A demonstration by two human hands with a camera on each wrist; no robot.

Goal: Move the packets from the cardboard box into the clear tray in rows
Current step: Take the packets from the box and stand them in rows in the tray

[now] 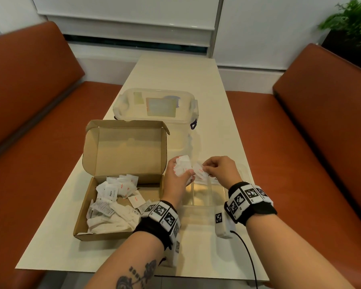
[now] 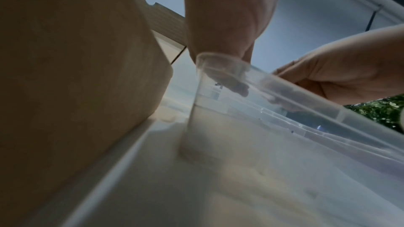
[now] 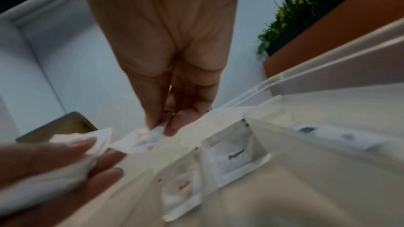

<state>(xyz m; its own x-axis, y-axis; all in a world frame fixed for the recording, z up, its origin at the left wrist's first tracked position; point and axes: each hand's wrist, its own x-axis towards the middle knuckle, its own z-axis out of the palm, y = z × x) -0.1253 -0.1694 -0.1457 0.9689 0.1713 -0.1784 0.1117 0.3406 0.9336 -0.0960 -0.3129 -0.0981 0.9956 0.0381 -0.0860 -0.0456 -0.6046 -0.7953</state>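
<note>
An open cardboard box on the table's left holds several white packets. To its right lies the clear tray, seen close in the left wrist view. My left hand grips a bunch of packets above the tray's far left corner. My right hand pinches a single salt packet beside that bunch; the right wrist view shows this pinched packet. A pepper packet and a salt packet lie side by side in the tray.
A clear lidded tub stands behind the box. A white device with a black cable hangs at the right wrist. Orange benches flank the pale table; a plant stands far right.
</note>
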